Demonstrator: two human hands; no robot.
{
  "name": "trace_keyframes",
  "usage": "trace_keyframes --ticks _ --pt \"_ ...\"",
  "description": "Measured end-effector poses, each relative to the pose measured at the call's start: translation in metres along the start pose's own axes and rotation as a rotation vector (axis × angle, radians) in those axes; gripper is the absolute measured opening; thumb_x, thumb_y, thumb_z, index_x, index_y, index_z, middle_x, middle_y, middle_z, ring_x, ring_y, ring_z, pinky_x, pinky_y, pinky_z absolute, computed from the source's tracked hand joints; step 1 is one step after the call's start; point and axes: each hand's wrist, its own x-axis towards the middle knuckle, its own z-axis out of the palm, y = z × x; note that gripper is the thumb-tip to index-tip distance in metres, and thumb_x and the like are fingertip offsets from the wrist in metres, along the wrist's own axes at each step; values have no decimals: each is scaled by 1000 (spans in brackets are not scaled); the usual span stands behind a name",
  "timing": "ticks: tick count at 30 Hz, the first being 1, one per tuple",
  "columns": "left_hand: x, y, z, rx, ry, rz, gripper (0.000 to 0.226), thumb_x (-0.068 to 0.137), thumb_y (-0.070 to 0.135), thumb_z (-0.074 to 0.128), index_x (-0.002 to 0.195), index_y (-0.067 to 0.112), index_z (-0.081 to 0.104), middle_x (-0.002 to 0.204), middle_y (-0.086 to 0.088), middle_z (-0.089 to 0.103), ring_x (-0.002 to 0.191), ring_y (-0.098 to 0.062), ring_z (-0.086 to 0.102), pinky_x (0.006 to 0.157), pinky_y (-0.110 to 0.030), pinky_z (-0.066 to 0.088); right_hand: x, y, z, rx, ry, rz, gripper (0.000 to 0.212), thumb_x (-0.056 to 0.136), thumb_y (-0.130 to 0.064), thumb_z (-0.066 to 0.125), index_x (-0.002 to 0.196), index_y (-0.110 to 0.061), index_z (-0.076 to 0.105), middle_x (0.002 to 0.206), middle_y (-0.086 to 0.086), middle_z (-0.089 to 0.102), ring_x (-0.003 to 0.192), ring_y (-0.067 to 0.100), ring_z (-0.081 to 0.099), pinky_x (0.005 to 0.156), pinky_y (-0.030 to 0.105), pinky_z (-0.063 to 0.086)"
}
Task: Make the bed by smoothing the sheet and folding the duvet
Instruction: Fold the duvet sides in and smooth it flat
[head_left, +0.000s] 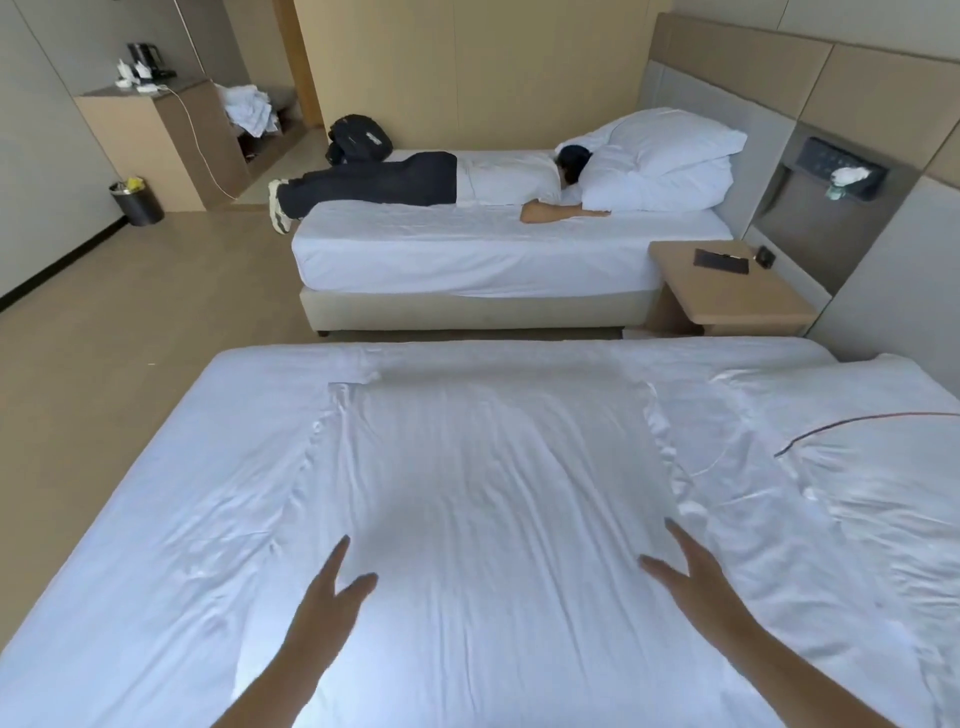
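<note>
Both hands are flat and unclenched, grasping nothing: the left hand (327, 605) and the right hand (693, 584) rest palm-down with fingers spread on the folded duvet (493, 467), one at each side of its near end. The duvet lies as a long white panel down the middle of the bed, running from the hands toward twelve o'clock, its far edge ending short of the mattress's far side. Under and around it the sheet (182, 493) shows, still creased at nine o'clock and rumpled at three o'clock, where a thin cable (852, 423) trails across the fabric. Beyond, at twelve o'clock, a person (415, 179) lies face down on a second bed (493, 249), with a bedside table (727, 286) at two o'clock. The step in hand looks like pressing the folded duvet flat; the next move probably calls for sweeping both palms outward over it, then working the wrinkles out of the sheet at the sides.
</note>
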Motion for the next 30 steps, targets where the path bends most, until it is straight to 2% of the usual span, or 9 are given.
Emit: trace_keyframes --ticks 5,7,9,11,14,17,21,26,30 --pt "25 -69 42 760 -39 90 63 97 68 34 144 67 -6 170 9 -11 157 -23 -6 122 -50 21 13 68 57 -587 -35 -46 73 93 -59 50 150 -57 4 167 -5 0 152 21 7 118 43 24" --pt "31 -78 59 937 -43 177 60 86 78 7 140 71 -19 165 8 -31 155 -27 -18 121 -54 18 24 74 71 -768 11 -163 67 95 -62 37 149 -59 -4 167 -6 -8 153 18 -1 120 44 16" --pt "47 -87 73 964 -39 263 65 82 75 -5 145 68 -17 160 7 -40 153 -30 -27 119 -62 14 45 78 83 -809 48 -278 63 93 -62 24 152 -56 4 168 -4 -5 154 21 -1 121 51 10" --pt "61 -91 83 951 -21 340 62 91 71 4 152 63 -3 164 6 -34 152 -31 -29 116 -69 11 66 68 98 -839 29 -342 64 90 -60 16 153 -55 5 168 -3 -5 155 27 -3 120 58 7" --pt "82 -89 100 1039 -37 472 60 98 63 27 156 53 19 172 -1 -5 155 -42 -11 110 -77 16 100 47 122 -936 1 -470 63 92 -56 14 153 -52 1 167 -6 -16 153 28 -15 118 61 -4" --pt "114 -88 120 1144 -27 541 60 97 62 33 155 48 30 171 -5 14 153 -50 5 104 -81 21 143 34 136 -989 55 -590 63 94 -56 29 155 -46 17 169 -1 -1 155 32 -3 115 69 1" --pt "202 -69 128 1226 12 495 55 101 65 17 155 55 20 170 -5 16 150 -57 8 102 -85 20 235 11 124 -1102 179 -569 66 89 -63 34 153 -48 26 168 -1 12 154 34 9 111 74 5" --pt "316 -28 110 1204 156 434 57 97 71 8 153 62 3 172 0 2 152 -52 -3 108 -82 9 339 -6 91 -1126 240 -411 62 94 -71 7 150 -55 -16 165 -8 -22 152 25 -21 110 77 1" --pt "382 -31 107 1126 234 339 61 92 76 0 150 63 -14 169 8 -19 152 -44 -19 114 -76 0 394 4 104 -1053 257 -388 60 95 -69 10 151 -56 -7 168 -10 -8 153 21 -11 107 78 10"
